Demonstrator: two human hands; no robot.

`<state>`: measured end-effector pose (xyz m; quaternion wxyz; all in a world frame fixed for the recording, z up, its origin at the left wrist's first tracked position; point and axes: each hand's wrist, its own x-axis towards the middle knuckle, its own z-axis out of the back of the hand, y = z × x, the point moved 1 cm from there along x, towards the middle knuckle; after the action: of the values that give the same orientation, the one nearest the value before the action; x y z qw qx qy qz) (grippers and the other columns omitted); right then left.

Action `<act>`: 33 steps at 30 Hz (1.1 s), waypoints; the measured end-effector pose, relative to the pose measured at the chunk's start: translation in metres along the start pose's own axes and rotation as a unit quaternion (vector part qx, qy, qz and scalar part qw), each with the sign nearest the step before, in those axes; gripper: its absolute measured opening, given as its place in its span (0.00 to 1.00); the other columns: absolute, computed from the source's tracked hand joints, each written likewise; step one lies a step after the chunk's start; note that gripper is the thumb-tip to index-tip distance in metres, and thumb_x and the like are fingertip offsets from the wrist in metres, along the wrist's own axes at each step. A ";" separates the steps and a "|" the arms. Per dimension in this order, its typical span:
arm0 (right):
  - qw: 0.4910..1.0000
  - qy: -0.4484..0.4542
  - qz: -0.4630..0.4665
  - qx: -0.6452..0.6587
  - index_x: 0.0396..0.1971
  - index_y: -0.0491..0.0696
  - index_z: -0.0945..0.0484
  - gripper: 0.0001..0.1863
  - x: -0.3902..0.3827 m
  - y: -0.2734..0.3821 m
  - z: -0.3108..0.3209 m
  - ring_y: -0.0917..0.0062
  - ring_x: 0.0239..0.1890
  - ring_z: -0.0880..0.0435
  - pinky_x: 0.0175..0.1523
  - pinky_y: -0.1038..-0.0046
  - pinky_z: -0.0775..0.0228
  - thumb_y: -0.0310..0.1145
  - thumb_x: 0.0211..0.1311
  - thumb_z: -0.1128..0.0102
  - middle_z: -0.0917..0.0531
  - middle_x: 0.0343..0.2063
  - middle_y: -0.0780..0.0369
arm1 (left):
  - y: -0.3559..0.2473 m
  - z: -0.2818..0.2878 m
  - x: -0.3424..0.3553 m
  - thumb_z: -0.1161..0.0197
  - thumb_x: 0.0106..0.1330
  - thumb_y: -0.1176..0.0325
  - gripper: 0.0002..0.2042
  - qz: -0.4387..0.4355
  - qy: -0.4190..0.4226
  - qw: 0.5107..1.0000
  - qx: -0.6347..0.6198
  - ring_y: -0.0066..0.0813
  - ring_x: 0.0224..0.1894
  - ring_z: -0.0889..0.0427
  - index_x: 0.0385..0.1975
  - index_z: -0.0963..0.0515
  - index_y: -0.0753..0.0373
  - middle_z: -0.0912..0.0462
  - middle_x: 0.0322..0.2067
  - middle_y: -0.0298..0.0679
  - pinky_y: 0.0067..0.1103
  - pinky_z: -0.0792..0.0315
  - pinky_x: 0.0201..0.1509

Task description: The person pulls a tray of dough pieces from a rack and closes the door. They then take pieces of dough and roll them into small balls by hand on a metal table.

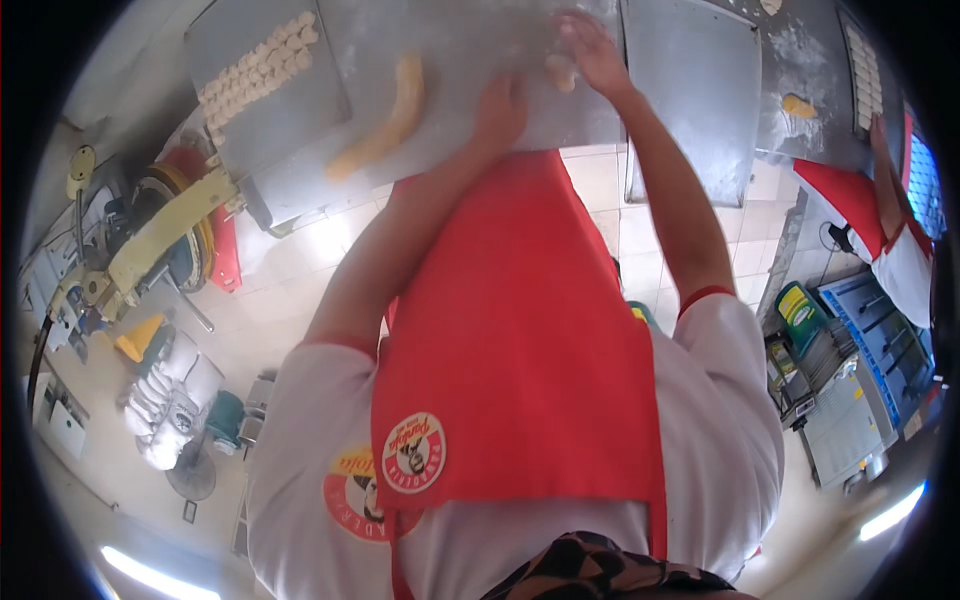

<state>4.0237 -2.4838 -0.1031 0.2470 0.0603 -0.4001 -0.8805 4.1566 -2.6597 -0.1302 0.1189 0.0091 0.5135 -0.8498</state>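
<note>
My left hand (pixel 500 108) rests on the steel table (pixel 470 35) near its front edge, fingers curled; whether it holds anything is hidden. My right hand (pixel 595 55) reaches farther forward, fingers apart, just to the right of and above a small pale dough piece (pixel 561 75). A long, curved strip of yellow dough (pixel 395 120) lies on the table to the left of my left hand.
A tray (pixel 330 95) with rows of small dough pieces (pixel 255 75) sits left, near a cream machine (pixel 165 225). Another tray (pixel 690 120) lies right, beside a floury patch with yellow dough (pixel 798 106). A co-worker's arm (pixel 885 180) reaches to a filled tray (pixel 862 75) at far right.
</note>
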 end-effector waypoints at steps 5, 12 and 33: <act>0.911 0.159 0.174 -0.338 0.59 0.57 0.21 0.20 -0.022 0.037 0.026 0.66 0.68 0.28 0.68 0.55 0.37 0.35 0.67 0.42 0.27 0.68 0.69 | 0.001 0.003 0.010 0.40 0.66 0.69 0.09 -0.044 -0.004 0.997 0.061 0.48 0.39 0.16 0.41 0.19 0.65 0.16 0.39 0.50 0.37 0.25 0.48; 0.979 0.074 0.012 -0.189 0.50 0.52 0.17 0.20 -0.057 0.041 0.025 0.64 0.54 0.22 0.58 0.61 0.30 0.39 0.56 0.29 0.20 0.51 0.62 | -0.010 0.004 0.012 0.37 0.63 0.71 0.10 -0.028 0.025 0.999 0.040 0.45 0.44 0.14 0.43 0.18 0.65 0.16 0.42 0.51 0.34 0.22 0.51; 0.885 -0.262 -0.273 -0.272 0.54 0.48 0.22 0.32 0.047 -0.060 0.073 0.58 0.58 0.24 0.59 0.47 0.36 0.55 0.56 0.30 0.21 0.52 0.55 | -0.024 0.012 0.016 0.33 0.66 0.67 0.10 0.012 0.071 0.993 0.094 0.31 0.34 0.15 0.43 0.19 0.66 0.16 0.34 0.42 0.26 0.23 0.41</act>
<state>3.9374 -2.4239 -0.0934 -0.1098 -0.1355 -0.1629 -0.9711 4.1371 -2.6628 -0.1056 0.0906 0.0868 0.4381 -0.8901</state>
